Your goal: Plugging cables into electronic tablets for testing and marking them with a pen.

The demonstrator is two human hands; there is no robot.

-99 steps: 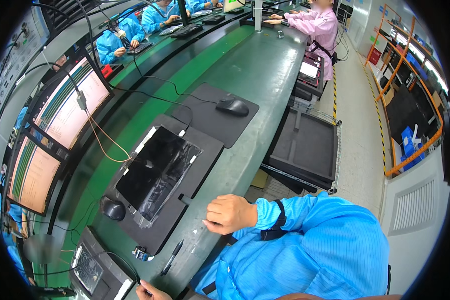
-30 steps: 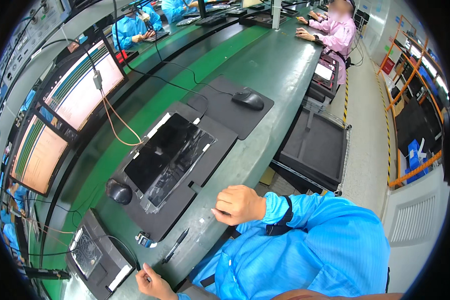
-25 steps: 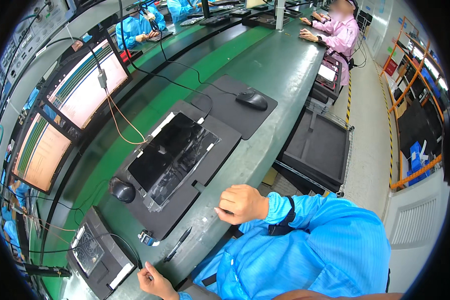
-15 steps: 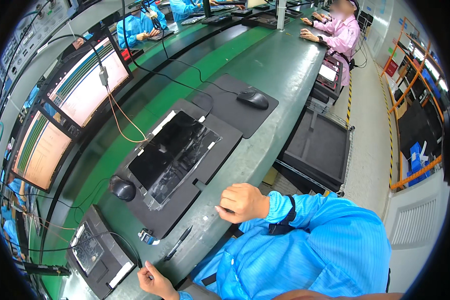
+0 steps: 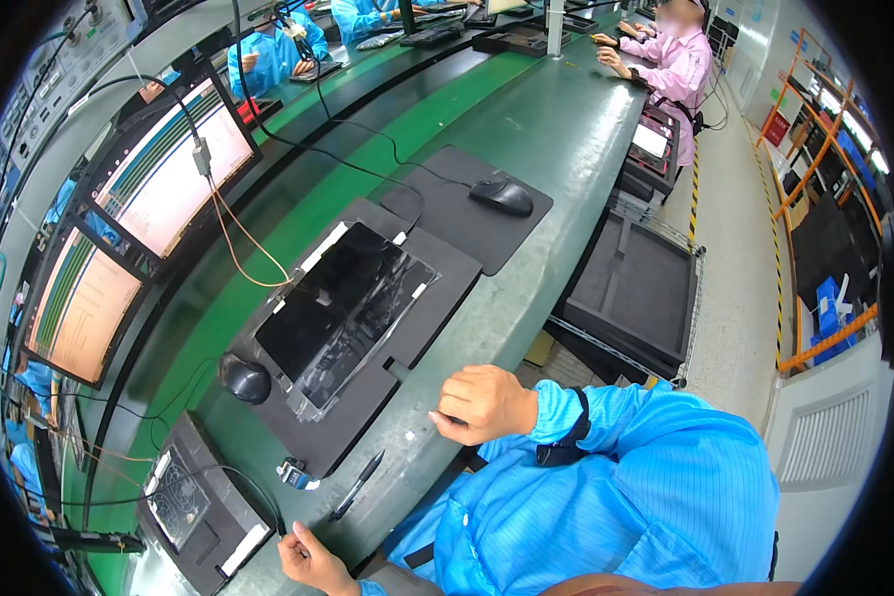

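My left hand (image 5: 318, 562) is at the table's near left edge, fingers curled against the end of a thin black cable (image 5: 253, 479). Beside it lies a black fixture pad (image 5: 204, 544) carrying a small clear-filmed panel (image 5: 177, 497). My right hand (image 5: 483, 405) is loosely closed in front of my body at the table edge, with nothing visible in it. Between the hands, a black pen (image 5: 358, 484) and a small blue-and-black item (image 5: 296, 474) lie on the table. Beyond them, a dark glossy screen panel (image 5: 338, 303) under wrinkled clear film sits on a larger black pad (image 5: 437, 323).
One black mouse (image 5: 243, 377) is left of the panel; another mouse (image 5: 502, 197) rests on a mouse pad (image 5: 457, 164). Two monitors (image 5: 179, 164) stand at left, with cables hanging nearby. A black tray cart (image 5: 631, 288) is beside the table; a person in pink (image 5: 680, 60) works farther along.
The view has shifted very slightly. Both my hands keep nearly the same place and pose. Across the table, a blue-sleeved person's hands have moved apart.
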